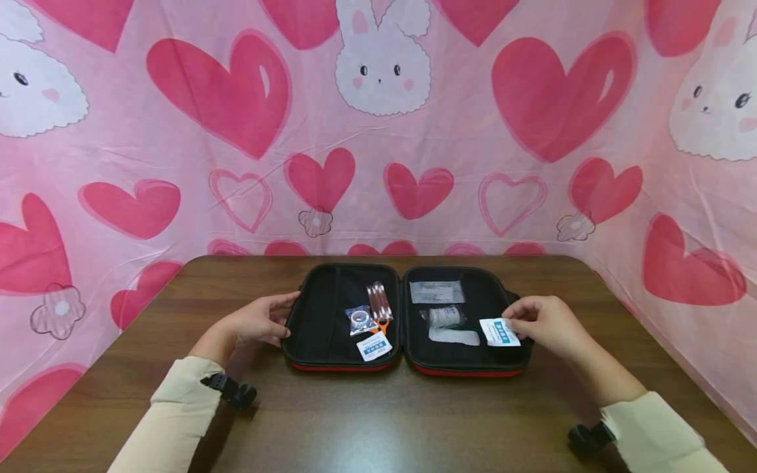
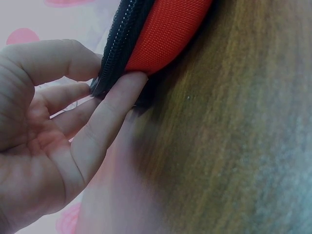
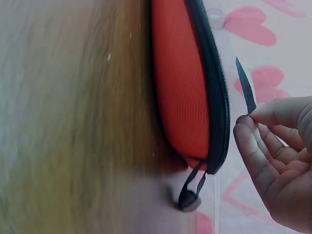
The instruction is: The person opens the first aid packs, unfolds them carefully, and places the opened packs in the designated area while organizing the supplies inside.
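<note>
Packet (image 1: 498,334) pinched above black case (image 1: 316,322)

The white-and-blue packet is over the near right part of the open case's right half. The right hand (image 1: 549,323) is nearly closed, thumb and finger tips pinching its edge. The left hand (image 1: 257,320) is partly open, bent fingers and thumb gripping the case's left rim. Left half: brownish tubes (image 1: 380,302), a bagged tape roll (image 1: 359,320), orange-handled scissors (image 1: 383,325) and a second packet (image 1: 374,346). Right half: a flat sachet (image 1: 436,292), a wrapped roll (image 1: 446,316) and a whitish strip (image 1: 454,337). The case lies on a wooden bench (image 1: 355,420) before a pink heart-patterned cloth (image 1: 378,141).
</note>
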Motion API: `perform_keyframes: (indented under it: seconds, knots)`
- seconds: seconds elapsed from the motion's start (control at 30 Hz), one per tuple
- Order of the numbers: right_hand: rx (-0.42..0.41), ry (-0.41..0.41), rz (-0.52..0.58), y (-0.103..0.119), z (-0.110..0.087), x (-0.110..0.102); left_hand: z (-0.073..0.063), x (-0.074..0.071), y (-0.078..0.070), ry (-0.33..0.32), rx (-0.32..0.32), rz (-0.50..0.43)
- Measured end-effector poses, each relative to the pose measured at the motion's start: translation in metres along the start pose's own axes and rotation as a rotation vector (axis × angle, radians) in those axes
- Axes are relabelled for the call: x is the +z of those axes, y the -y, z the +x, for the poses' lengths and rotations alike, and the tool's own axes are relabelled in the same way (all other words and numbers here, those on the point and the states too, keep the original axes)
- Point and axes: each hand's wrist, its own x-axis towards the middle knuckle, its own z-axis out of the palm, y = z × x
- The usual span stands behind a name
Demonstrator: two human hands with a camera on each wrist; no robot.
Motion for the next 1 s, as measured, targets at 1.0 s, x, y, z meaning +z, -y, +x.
perform_keyframes:
  seconds: [1.0]
  knots:
    - [-0.186,0.175,-0.219,-0.003,0.011,0.013,-0.001,0.001,-0.002,0.000,-0.014,0.001]
